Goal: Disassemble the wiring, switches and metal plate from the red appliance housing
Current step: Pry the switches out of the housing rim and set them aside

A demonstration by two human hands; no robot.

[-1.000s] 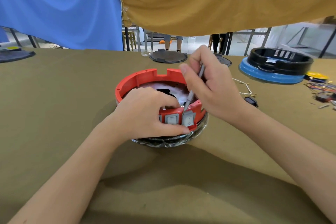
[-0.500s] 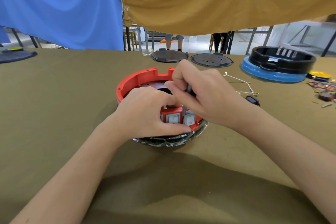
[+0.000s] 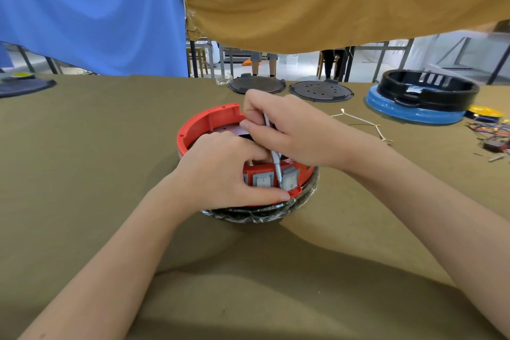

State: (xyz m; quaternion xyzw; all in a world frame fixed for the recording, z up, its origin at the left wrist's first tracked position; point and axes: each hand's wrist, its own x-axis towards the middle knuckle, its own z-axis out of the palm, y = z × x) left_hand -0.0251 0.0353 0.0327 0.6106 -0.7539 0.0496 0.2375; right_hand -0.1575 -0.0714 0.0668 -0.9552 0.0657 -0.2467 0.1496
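Note:
The round red appliance housing (image 3: 209,121) sits mid-table on a dark plastic-wrapped base (image 3: 259,214). Grey rocker switches (image 3: 262,180) line its near wall; the rightmost switch (image 3: 290,179) is tilted out of its slot. My left hand (image 3: 220,171) grips the housing's near rim, thumb under the switches and fingers curled inside. My right hand (image 3: 292,130) holds a thin metal screwdriver (image 3: 273,152), its tip wedged beside the tilted switch. The metal plate (image 3: 229,128) inside is mostly hidden by my hands.
Two dark round lids (image 3: 321,90) lie at the back. A black ring on a blue base (image 3: 419,96) stands at the back right. Loose white wires (image 3: 358,120) and a pile of coloured wires (image 3: 494,132) lie to the right. Blue and tan cloths hang behind.
My right hand dropped closer over the housing and levered the screwdriver beside the rightmost switch, which now tilts outward. My left hand has kept its grip on the rim.

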